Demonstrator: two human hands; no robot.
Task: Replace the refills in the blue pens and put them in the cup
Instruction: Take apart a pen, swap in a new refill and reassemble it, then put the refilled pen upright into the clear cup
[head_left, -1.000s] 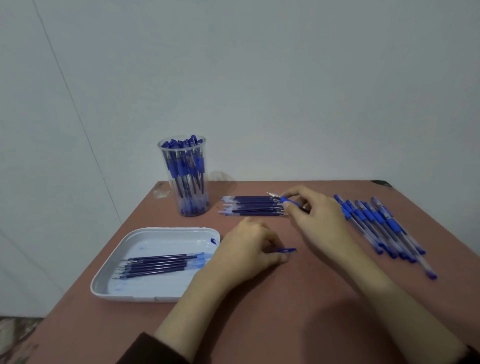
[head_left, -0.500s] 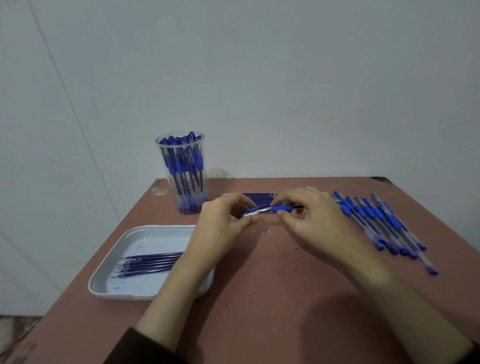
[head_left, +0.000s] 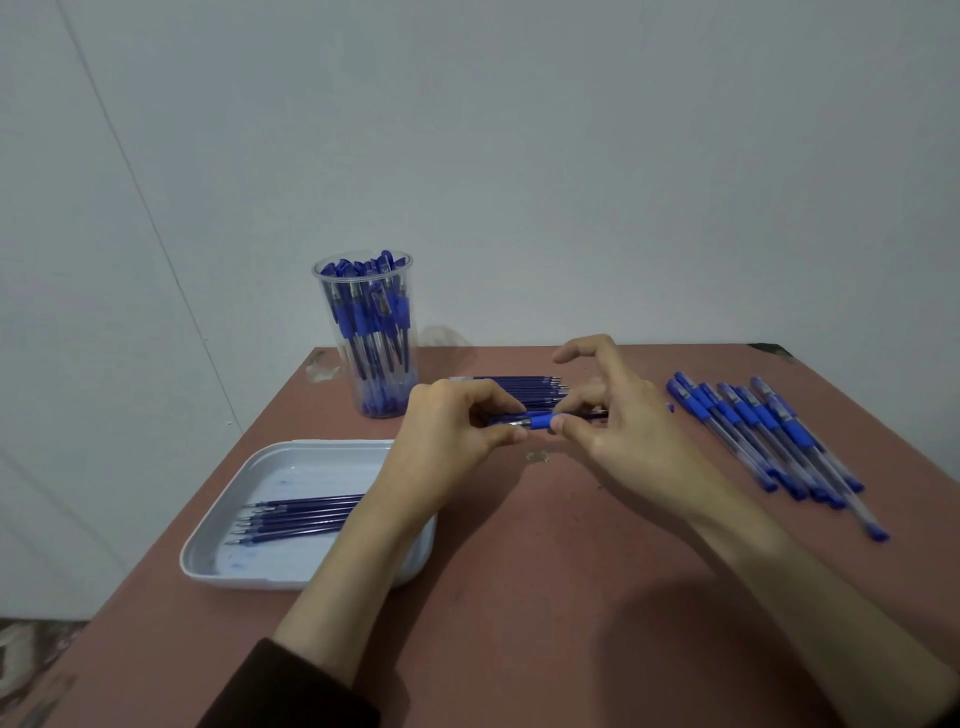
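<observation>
The brown counter (head_left: 545, 597) is the biggest thing here, and it sits against a pale wall (head_left: 519, 156). A white tray (head_left: 218, 551) lies by the left edge of the counter. Some dark blue refills (head_left: 296, 519) lie inside it, side by side. The left arm reaches over the tray's right side and hides that part.

A clear cup (head_left: 370, 338) stands near the far left corner of the counter. It is full of blue pens (head_left: 371, 317) that stand up in it.

A row of more blue pens (head_left: 763, 436) lies near the right edge of the counter. They lie side by side and slant toward the near right.

A little pile of fresh refills (head_left: 530, 389) lies near the far edge, in the middle, just behind the two hands.

The left hand (head_left: 457, 436) and the right hand (head_left: 618, 431) meet above the middle of the counter. Together they hold one pen (head_left: 543, 420) flat between them, up off the counter. The left hand pinches the silver tip end with closed fingers. The right hand pinches the blue grip with its thumb and a finger, and its other fingers stick up, spread out.

A dark sleeve (head_left: 291, 691) covers the left arm near the bottom.
</observation>
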